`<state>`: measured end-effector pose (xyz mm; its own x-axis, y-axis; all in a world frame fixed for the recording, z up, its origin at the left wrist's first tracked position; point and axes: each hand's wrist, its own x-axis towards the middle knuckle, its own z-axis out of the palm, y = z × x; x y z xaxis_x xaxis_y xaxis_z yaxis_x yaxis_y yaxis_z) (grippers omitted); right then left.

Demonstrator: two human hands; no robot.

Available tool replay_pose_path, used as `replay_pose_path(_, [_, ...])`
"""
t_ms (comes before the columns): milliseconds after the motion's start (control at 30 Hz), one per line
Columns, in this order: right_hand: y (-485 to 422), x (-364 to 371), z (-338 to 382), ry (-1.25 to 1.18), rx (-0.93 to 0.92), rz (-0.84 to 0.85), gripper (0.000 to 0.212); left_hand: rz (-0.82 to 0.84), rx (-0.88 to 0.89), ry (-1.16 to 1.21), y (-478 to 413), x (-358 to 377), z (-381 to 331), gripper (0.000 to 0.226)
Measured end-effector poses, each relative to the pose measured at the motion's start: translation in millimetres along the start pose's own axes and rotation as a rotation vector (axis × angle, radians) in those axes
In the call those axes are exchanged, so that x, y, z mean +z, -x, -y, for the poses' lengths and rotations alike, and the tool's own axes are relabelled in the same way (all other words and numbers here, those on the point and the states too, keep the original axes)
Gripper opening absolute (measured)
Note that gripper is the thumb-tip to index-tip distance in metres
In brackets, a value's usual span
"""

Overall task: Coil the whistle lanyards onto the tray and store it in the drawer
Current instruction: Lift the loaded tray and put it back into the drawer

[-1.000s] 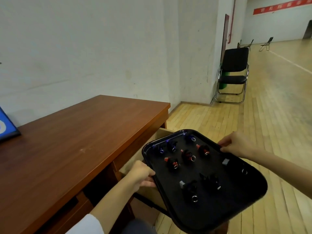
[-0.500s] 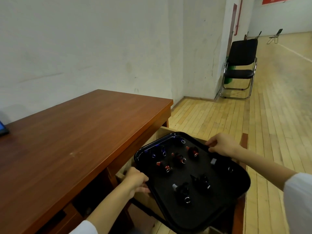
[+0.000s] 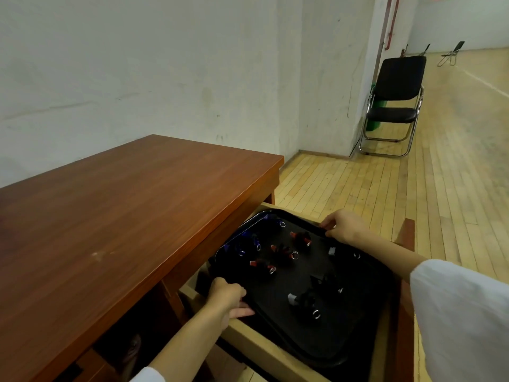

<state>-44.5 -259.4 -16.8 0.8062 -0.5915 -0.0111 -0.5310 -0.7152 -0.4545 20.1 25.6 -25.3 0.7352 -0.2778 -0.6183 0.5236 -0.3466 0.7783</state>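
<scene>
A black tray carries several coiled whistle lanyards in blue, red and black. It sits low inside the open wooden drawer pulled out from the desk's right side. My left hand grips the tray's near left rim. My right hand grips the far right rim. The tray's far left corner lies just under the desk edge.
The brown desk top spreads to the left. The drawer's red-brown front panel stands at the right. A black folding chair stands by the white wall on the wooden floor. More chairs stand far behind.
Both hands lowered the tray from above the drawer down into it. The view shifted right, and the blue thing at the desk's left edge left the view.
</scene>
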Motion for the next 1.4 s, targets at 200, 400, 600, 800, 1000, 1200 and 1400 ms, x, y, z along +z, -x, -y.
replay_pose_path(200, [-7.7, 11.2, 3.4, 0.025, 0.046, -0.009, 0.025, 0.097, -0.035, -0.004, 3.0, 9.6, -0.3, 0.061])
replay_pose_path(400, [-12.7, 16.6, 9.5, 0.007, 0.118, 0.067, 0.027, 0.074, -0.176, 0.032, 15.8, 12.5, -11.6, 0.069])
replay_pose_path(600, [-19.6, 31.6, 9.9, -0.102, 0.233, 0.162, 0.022, 0.005, -0.252, 0.117, 12.9, 25.4, -17.0, 0.085])
replay_pose_path(800, [-22.8, 51.6, 0.8, -0.208, 0.272, 0.246, 0.022, -0.019, -0.268, 0.052, 14.0, 39.4, -0.4, 0.076])
replay_pose_path(1000, [-24.8, 57.0, -1.8, -0.218, 0.268, 0.291, 0.033, 0.008, -0.260, 0.129, 7.9, 47.4, 8.5, 0.064])
replay_pose_path(1200, [-24.3, 62.4, -7.5, -0.290, 0.245, 0.319, 0.031, -0.032, -0.361, 0.157, -3.1, 57.7, 22.1, 0.058])
replay_pose_path(1400, [-23.3, 63.6, -4.8, -0.208, 0.216, 0.334, 0.030, -0.201, -0.262, 0.081, -29.3, 61.5, 23.5, 0.050])
